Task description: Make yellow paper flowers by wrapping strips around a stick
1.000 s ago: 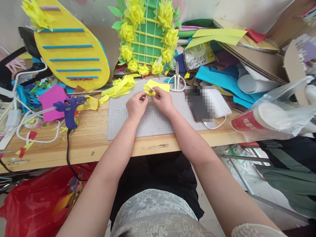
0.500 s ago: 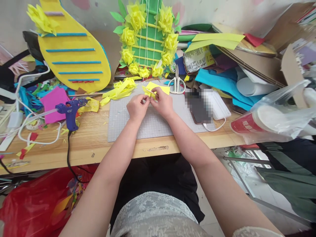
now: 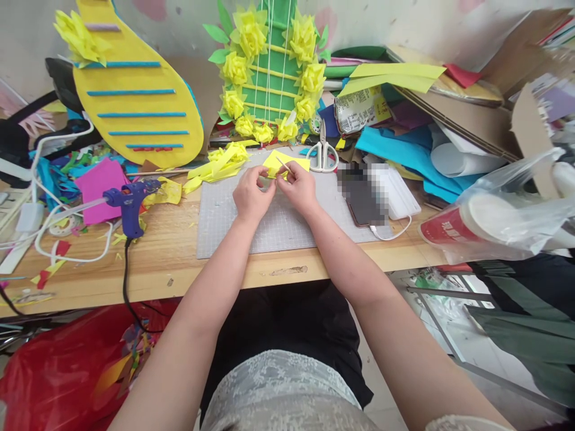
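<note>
our right hand [image 3: 296, 187] pinches a thin stick [image 3: 283, 164], tip far-left | left hand [image 3: 253, 195] curled, can't tell if holding anything tbh | yellow paper [image 3: 272, 163] just beyond both

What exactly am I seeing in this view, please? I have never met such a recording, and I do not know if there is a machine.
There is no machine, only a person's bare left hand and right hand. The camera sits on the head, looking forward and down, so the forearms reach away from you.

The right hand holds a thin stick. Yellow paper is at the fingertips; whether the left hand grips it, I cannot tell.

Below the hands is a grey mat on a wooden table. Scissors and a phone lie toward the right, a blue glue gun on the left. Behind stands a green shape edged with yellow flowers.
</note>
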`<state>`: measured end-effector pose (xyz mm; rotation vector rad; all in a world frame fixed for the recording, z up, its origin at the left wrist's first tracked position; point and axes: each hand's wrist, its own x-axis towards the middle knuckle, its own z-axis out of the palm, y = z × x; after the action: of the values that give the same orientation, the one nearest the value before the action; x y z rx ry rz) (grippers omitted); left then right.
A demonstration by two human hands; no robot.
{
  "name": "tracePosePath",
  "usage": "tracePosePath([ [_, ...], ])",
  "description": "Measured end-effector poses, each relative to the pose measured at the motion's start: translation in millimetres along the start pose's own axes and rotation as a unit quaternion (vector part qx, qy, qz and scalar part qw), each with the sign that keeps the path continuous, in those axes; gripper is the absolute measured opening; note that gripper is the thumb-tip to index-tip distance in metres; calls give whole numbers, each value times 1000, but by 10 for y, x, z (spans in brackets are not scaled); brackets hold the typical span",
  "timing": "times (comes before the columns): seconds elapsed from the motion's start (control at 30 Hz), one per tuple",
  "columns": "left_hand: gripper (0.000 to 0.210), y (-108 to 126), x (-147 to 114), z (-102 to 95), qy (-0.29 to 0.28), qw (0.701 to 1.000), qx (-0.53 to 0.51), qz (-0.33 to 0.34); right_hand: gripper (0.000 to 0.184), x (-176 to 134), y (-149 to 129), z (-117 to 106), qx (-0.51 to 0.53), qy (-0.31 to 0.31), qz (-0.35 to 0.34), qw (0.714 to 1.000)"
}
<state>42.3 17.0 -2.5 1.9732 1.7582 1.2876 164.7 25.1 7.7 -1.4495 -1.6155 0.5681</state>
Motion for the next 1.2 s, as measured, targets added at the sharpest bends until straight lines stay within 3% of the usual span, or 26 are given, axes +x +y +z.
tracePosePath([
  [0.23,18,9,14,-32,13,999,11,34,7,84,65,17,149,-9,70,986],
  [0.67,15,-24,63,-22,16,997,27,64,6,85,25,-4,144,-38,86,985],
  [0.9,15,-1,46,-13,31,999,9,10,6,27,47,14,73,-29,22,997],
  [1.1,20,66,-6,64,40,994,-44,-87,9,-41,-34,11,-6,-29,-23,999],
  [1.2,17,84,-27,89,42,993,-61,-92,8,-44,-46,9,-16,-24,-29,999],
])
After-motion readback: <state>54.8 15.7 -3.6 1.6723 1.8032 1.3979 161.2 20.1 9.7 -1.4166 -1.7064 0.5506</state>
